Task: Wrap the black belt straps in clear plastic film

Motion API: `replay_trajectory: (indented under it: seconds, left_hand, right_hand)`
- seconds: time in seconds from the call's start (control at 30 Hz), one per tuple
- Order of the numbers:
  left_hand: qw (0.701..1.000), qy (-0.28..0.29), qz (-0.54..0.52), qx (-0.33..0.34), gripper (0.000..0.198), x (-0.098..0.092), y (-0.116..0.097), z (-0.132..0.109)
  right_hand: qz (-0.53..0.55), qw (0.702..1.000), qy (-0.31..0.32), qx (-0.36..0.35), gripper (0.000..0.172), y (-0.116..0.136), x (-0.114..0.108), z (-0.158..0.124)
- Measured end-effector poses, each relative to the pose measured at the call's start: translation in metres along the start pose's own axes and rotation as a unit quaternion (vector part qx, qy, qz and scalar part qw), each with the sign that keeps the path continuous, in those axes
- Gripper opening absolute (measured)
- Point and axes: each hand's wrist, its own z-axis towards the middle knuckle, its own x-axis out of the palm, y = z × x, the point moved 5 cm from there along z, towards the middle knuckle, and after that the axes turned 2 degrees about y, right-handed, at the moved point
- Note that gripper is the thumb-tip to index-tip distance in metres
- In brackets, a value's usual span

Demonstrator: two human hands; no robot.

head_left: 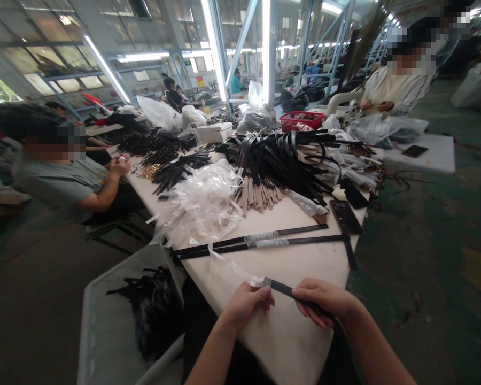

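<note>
Where left hand (246, 305) meets right hand (323, 302), a black plastic-sleeved strap (279, 289).

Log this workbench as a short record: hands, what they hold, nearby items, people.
Left: left hand holds clear plastic film at the strap's end
Right: right hand holds black strap
Surface: white table
Nearest: two plastic-wrapped black straps lying on the table
Beside: grey bin holding black straps
Beyond: heaped black straps, tan strips
People: seated co-worker in grey T-shirt, across the table's left side

Left hand (246, 305), right hand (324, 302): one black strap (280, 289) between. Two more straps (264, 243) on bench (280, 342). One red basket (302, 121) far. One person (60, 182) left, one person (396, 88) right.
</note>
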Motion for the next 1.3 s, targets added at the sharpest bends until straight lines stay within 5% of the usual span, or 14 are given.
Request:
replay_trajectory:
  seconds: [0.2,0.3,0.37,0.47,0.57,0.67,0.8,1.1,1.3]
  left_hand:
    - [0.99,0.063,0.128,-0.008,0.041,0.019,-0.012,-0.018]
    - [0.942,0.023,0.322,0.096,0.029,0.025,-0.042,-0.046]
    - [0.871,-0.06,0.435,0.22,0.022,0.024,-0.071,-0.06]
    - [0.719,-0.114,0.612,0.309,0.046,0.018,-0.094,-0.052]
    - [0.581,-0.046,0.761,0.285,0.012,0.012,-0.081,-0.016]
    - [0.517,0.018,0.816,0.256,0.025,0.013,-0.054,0.01]
    - [0.507,0.042,0.82,0.262,0.024,0.024,-0.032,0.014]
    - [0.514,-0.026,0.813,0.271,0.027,0.02,-0.039,0.006]
    - [0.564,-0.046,0.788,0.244,0.021,0.011,-0.046,0.001]
  right_hand:
    - [-0.015,1.0,-0.012,-0.003,0.05,0.005,0.007,0.014]
    - [-0.012,1.0,-0.022,-0.002,0.051,0.002,0.002,0.013]
    - [-0.008,1.0,-0.018,-0.004,0.051,-0.001,-0.003,0.011]
    - [-0.006,1.0,0.005,-0.005,0.052,-0.005,-0.007,0.01]
    - [-0.011,1.0,0.025,0.002,0.053,-0.007,-0.006,0.011]
    - [-0.019,0.999,0.028,0.009,0.053,-0.006,0.0,0.017]
    - [-0.042,0.999,0.0,0.021,0.053,-0.001,0.008,0.021]
    - [-0.147,0.98,-0.135,-0.005,0.039,0.011,0.008,0.015]
    - [-0.183,0.974,-0.136,-0.003,0.036,0.023,0.009,0.012]
